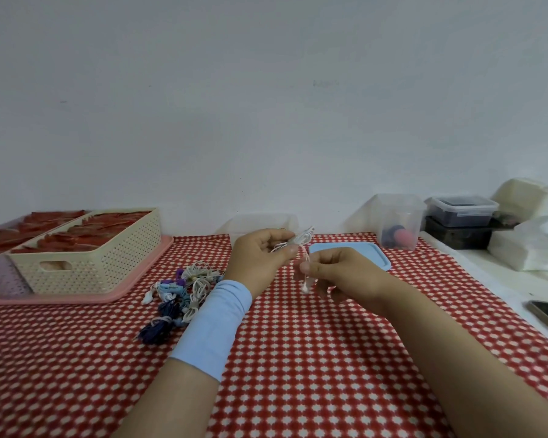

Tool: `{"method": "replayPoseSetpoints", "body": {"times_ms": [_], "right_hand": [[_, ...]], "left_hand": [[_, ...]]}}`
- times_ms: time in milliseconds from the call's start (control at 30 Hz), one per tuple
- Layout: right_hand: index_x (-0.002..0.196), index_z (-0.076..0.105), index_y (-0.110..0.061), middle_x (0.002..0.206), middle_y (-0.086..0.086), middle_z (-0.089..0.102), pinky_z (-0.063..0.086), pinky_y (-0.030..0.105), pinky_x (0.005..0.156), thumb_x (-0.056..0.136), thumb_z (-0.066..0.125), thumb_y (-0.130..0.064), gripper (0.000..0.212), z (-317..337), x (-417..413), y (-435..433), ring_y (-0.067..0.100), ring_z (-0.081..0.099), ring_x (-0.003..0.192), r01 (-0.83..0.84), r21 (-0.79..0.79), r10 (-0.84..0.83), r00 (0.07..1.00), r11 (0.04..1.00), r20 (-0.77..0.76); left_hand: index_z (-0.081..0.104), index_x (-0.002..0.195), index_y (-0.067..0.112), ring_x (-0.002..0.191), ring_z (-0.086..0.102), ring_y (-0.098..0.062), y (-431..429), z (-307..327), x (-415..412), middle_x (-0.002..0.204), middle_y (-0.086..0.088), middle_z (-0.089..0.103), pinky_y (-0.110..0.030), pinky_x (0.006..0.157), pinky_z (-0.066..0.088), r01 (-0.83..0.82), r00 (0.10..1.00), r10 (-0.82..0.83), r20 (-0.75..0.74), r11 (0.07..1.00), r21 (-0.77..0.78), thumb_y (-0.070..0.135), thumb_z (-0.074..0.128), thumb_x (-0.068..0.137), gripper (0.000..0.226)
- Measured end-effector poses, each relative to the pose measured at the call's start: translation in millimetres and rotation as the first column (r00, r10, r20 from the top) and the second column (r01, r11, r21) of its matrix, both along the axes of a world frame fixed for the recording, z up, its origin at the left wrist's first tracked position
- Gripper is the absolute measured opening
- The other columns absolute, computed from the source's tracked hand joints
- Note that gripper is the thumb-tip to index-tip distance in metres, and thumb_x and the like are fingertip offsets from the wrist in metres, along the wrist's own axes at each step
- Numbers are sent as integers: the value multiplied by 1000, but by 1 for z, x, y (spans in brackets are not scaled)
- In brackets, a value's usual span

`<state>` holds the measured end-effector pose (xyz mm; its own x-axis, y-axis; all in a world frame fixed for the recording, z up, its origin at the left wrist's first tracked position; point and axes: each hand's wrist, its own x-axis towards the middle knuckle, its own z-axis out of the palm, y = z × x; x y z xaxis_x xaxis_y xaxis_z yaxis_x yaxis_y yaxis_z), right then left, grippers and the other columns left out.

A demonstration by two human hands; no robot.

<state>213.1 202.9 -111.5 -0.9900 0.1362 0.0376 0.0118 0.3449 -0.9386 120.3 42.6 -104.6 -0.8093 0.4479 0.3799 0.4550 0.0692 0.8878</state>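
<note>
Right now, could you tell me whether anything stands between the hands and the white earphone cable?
Nothing visible does: the left hand grips the coiled white earphone cable, and the right hand pinches its hanging end directly.

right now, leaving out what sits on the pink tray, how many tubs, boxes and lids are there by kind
open clear plastic tubs: 2
clear lidded plastic box with dark contents: 1
black box beneath it: 1
light blue rectangular lid: 1
total: 5
</note>
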Motion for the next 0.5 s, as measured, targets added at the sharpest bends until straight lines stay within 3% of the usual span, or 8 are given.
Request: {"method": "replayPoseSetpoints", "body": {"times_ms": [67, 200, 267, 400, 500], "right_hand": [[92, 77, -11, 88, 8, 75, 39, 19, 52, 97, 64, -34, 27, 3, -4, 1, 11, 55, 62, -2, -1, 2, 1000, 1000, 4], [90, 79, -12, 83, 7, 76, 39, 21, 49, 94, 69, -29, 19, 18, -26, 6, 9, 53, 55, 137, 56, -135, 990, 989, -27], [88, 78, -9, 77, 7, 74, 40, 17, 45, 92, 72, -26, 19, 30, -45, 7, 6, 53, 49, 192, 132, -185, 981, 972, -63], [75, 76, -14, 50, -9, 65, 37, 10, 42, 90, 75, -17, 15, 53, -94, 9, 0, 53, 41, 251, 294, -213, 965, 922, -155], [80, 77, -17, 59, -10, 67, 42, 12, 47, 86, 75, -15, 7, 60, -133, 13, 1, 58, 47, 292, 389, -232, 953, 874, -195]], "left_hand": [[74, 93, 32, 93, 71, -8, 0, 4, -6, 99, 9, 75, -30, 89, 57, -3, 1000, 3, 17, 1000, -2, 14, 77, 82, 21], [76, 98, 25, 87, 62, 4, -3, 20, -30, 94, 16, 70, -12, 81, 46, -74, 994, 59, -94, 983, -165, 17, 75, 84, 16], [77, 97, 24, 89, 62, 0, -4, 31, -49, 96, 13, 71, -17, 84, 46, -119, 987, 92, -131, 969, -215, 17, 75, 83, 15], [76, 98, 24, 94, 63, -5, -4, 49, -94, 99, 10, 72, -19, 86, 44, -158, 980, 112, -164, 938, -309, 19, 77, 83, 16], [76, 100, 22, 94, 63, -8, -1, 56, -124, 99, 8, 71, -20, 84, 43, -212, 968, 138, -209, 898, -386, 23, 75, 84, 16]]}}
